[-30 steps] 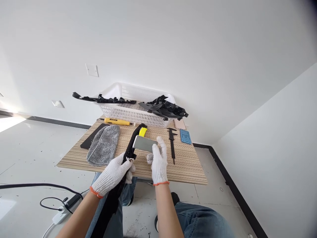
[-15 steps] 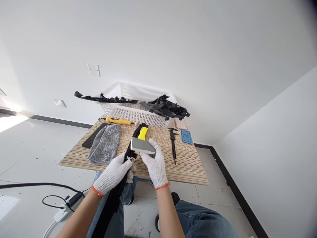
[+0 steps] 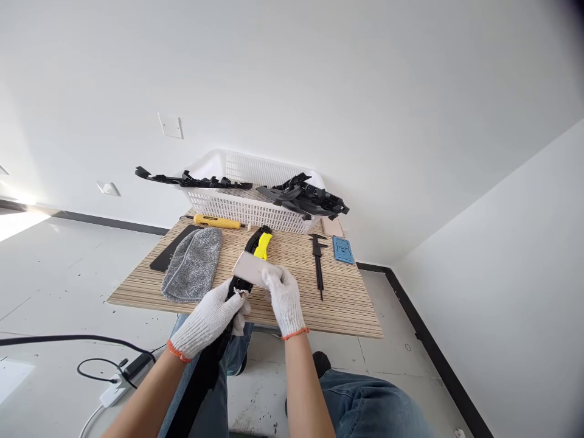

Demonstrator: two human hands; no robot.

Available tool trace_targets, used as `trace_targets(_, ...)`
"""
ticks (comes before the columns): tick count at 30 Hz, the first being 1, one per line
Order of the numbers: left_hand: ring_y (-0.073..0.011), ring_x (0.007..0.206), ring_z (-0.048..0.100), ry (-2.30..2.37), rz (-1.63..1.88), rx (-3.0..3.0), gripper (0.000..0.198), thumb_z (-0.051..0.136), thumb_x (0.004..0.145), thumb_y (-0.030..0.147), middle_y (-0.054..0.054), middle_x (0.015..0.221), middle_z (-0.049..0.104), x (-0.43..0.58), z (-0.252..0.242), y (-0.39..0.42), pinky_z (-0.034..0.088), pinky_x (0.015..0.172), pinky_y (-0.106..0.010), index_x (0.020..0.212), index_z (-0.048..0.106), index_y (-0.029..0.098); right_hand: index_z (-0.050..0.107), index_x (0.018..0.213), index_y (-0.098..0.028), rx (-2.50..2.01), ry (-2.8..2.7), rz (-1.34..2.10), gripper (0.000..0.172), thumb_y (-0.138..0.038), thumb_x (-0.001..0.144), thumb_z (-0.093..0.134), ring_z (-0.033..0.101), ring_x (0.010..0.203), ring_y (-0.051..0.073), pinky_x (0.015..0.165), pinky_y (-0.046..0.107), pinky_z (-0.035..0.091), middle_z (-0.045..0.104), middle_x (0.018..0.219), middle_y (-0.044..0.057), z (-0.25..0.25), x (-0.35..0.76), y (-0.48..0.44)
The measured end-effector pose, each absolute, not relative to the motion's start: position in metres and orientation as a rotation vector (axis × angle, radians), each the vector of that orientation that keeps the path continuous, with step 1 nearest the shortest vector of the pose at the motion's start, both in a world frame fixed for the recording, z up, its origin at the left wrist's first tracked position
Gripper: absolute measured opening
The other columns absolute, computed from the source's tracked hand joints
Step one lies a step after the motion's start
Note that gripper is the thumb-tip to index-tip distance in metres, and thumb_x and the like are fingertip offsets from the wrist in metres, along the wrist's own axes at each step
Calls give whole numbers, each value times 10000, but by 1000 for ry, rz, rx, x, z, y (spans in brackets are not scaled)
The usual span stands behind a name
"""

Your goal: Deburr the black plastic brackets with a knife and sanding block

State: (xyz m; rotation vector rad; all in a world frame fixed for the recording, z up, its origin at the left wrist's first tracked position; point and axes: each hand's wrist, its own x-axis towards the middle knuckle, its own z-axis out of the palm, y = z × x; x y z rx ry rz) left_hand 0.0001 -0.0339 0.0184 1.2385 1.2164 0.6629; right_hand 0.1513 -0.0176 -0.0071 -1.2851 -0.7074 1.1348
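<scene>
Both my hands wear white knit gloves with orange cuffs. My left hand (image 3: 207,320) is closed round a long black plastic part (image 3: 238,281) with a yellow clip (image 3: 262,244) near its far end; the part slants from my lap up onto the striped wooden table (image 3: 347,304). My right hand (image 3: 284,299) pinches a flat grey block (image 3: 249,267), pressed against the black part just above my left hand.
A white mesh basket (image 3: 246,210) with several black plastic parts stands at the table's back. Also on the table: a grey cloth (image 3: 194,263), a black pad (image 3: 166,254), a yellow knife (image 3: 216,222), a black caliper (image 3: 317,258), a blue pad (image 3: 342,249). A power strip (image 3: 121,380) and cables lie on the floor.
My right hand has drawn the grey block left and down along the black part and turned its flat face toward me. My left hand has kept its grip.
</scene>
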Motion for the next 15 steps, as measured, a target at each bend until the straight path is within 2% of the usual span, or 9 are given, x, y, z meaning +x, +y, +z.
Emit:
trace_targets(10,-145,418,580,1222,655,1256,327,572,823,540,33,496,599,-2,14,-33,519,451,-270,770,510,223,636,796,-181,-1274,-653,1130,357,-516,719,731,382,472,95,400,213,329,467,542,-52,-12,157,-21)
trace_targets(15,-144,412,582,1211,651,1255,332,583,796,541,33,495,599,0,18,-33,515,452,-272,743,497,225,653,805,-165,-1259,-774,1204,389,-523,693,754,395,506,92,407,208,332,523,603,-26,-12,158,-21)
